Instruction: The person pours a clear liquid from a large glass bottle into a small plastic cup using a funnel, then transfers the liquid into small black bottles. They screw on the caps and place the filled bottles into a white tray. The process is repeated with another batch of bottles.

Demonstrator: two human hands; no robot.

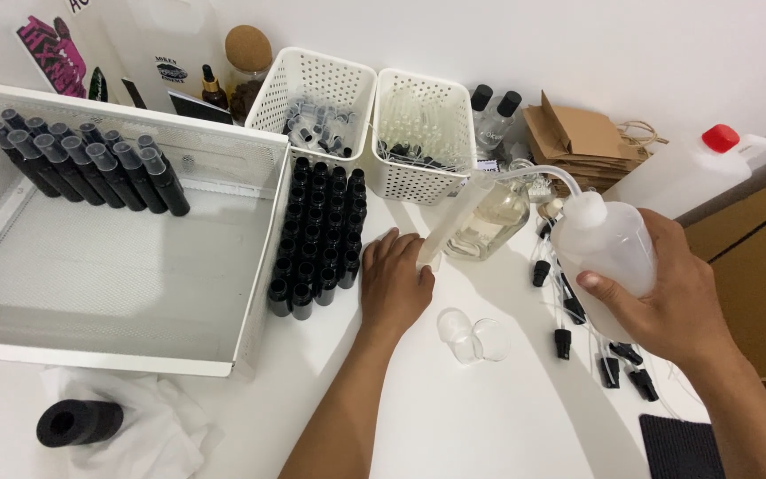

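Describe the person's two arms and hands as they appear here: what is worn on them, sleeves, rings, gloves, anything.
Both are bare. The left hand and the right hand wear no gloves, and no rings, watch or wristband show. Both forearms are uncovered as far as the picture's edge, with no sleeve in view. Nails look short and unpainted. No markings show.

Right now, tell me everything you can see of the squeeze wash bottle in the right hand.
The wash bottle is translucent white plastic, soft-looking, with a rounded shoulder and a thin bent tube arching from its top leftward and down, ending in a long pale nozzle near the left hand. It is held off the white table, tilted left. The right hand wraps its lower body, thumb across the front. Its fill level cannot be read. A clear glass bottle of pale liquid sits behind the tube.
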